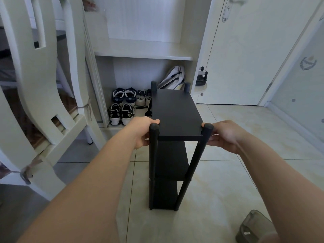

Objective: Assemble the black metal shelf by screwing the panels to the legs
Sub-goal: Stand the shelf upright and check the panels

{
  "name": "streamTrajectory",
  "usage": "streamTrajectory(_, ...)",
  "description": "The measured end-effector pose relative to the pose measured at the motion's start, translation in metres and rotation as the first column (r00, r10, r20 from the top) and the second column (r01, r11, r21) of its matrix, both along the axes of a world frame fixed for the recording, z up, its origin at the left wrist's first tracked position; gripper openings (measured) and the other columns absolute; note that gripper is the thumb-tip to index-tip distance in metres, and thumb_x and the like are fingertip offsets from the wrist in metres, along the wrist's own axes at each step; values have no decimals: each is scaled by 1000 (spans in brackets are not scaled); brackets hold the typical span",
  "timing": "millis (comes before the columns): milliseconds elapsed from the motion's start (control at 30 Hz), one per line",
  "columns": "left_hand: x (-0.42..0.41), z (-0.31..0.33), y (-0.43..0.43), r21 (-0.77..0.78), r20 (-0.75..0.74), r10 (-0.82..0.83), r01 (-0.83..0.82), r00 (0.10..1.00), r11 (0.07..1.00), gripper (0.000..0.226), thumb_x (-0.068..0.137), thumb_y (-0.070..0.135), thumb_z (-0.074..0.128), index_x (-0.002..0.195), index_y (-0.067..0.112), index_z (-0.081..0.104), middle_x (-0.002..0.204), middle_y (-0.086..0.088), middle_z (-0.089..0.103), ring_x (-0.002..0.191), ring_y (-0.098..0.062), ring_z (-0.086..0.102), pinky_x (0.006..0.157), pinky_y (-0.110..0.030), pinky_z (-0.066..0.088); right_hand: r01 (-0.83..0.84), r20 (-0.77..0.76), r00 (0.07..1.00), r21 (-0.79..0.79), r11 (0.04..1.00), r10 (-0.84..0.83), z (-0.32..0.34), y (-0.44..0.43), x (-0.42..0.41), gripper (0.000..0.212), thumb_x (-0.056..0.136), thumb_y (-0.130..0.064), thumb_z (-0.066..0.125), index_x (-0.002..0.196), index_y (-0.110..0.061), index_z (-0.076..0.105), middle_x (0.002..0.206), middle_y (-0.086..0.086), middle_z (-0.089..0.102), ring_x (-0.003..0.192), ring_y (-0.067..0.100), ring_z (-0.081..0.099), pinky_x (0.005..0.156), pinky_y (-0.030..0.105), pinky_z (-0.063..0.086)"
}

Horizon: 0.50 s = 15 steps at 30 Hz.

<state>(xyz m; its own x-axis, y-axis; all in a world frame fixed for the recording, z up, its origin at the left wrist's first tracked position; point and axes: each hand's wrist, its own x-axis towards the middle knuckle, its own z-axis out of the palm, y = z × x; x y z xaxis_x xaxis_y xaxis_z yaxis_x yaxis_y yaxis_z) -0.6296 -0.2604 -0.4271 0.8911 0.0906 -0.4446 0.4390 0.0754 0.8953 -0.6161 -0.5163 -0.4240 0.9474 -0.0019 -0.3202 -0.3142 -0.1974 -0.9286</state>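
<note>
The black metal shelf (175, 113) stands upright on the tiled floor, with three panels fixed between round black legs. My left hand (142, 133) grips the near left leg (153, 163) just under its capped top. The near right leg (196, 160) is held the same way by my right hand (223, 135), thumb on the top panel's corner. Both far legs poke up above the top panel at the back.
A cream wooden chair (43, 95) stands close on the left. Behind the shelf an open wardrobe (143, 53) holds several shoes (122, 109) and a bag. A white door (245, 58) is at the right. A grey slipper (254, 228) lies at the bottom right.
</note>
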Motion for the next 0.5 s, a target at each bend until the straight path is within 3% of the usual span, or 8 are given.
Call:
streamTrajectory(133,0,0,2,-2,-16,-15,15,1000,1000,23,96,18,64,116,7,61,91,-8,61,82,-22,58,66,-36,49,-16,-5,1000,22,1000,16,-1,-2,0,18,97,-7,62,88,5,72,84,20,75,70,27,74,65,33,62)
streamTrajectory(367,1,-2,2,-8,-19,-13,13,1000,1000,29,96,19,64,122,6,59,98,-10,62,87,-24,60,69,-37,53,-16,19,1000,12,1000,16,-5,-1,-2,17,96,-2,60,92,7,73,87,20,76,72,27,73,70,34,62)
streamTrajectory(500,1,-4,1,-10,-32,-1,1,999,1000,27,97,16,63,122,5,60,100,-10,62,86,-23,58,69,-35,53,-8,19,1000,-16,1000,8,-6,0,-2,17,95,3,57,90,7,73,85,19,75,67,26,72,61,30,61)
